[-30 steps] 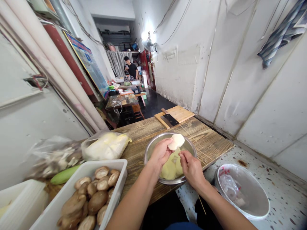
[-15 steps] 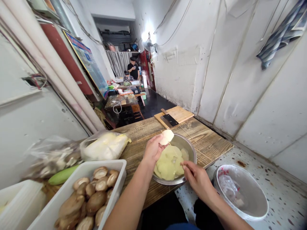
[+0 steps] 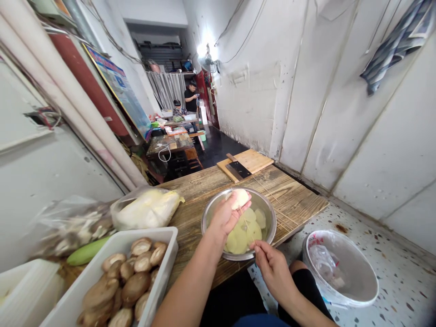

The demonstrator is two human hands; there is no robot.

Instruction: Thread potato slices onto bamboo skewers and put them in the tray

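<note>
My left hand, over the metal bowl, holds a pale potato slice in its palm, the fingers curved under it. My right hand pinches the lower end of a thin bamboo skewer by the near rim. The skewer slants up to the left hand, its upper end meeting the slice; the tip is hidden. Several yellowish potato slices lie in the bowl, apparently in water.
More skewers lie right of the bowl. Behind it, a cleaver rests on a cutting board. To the left are a white crate of mushrooms and a bagged pale vegetable. A lined bucket stands on the floor. Two people are far back.
My left hand has lowered over the bowl, its palm turned up more. My right hand has moved slightly down and left with the skewer. The standing person at the back has turned.
</note>
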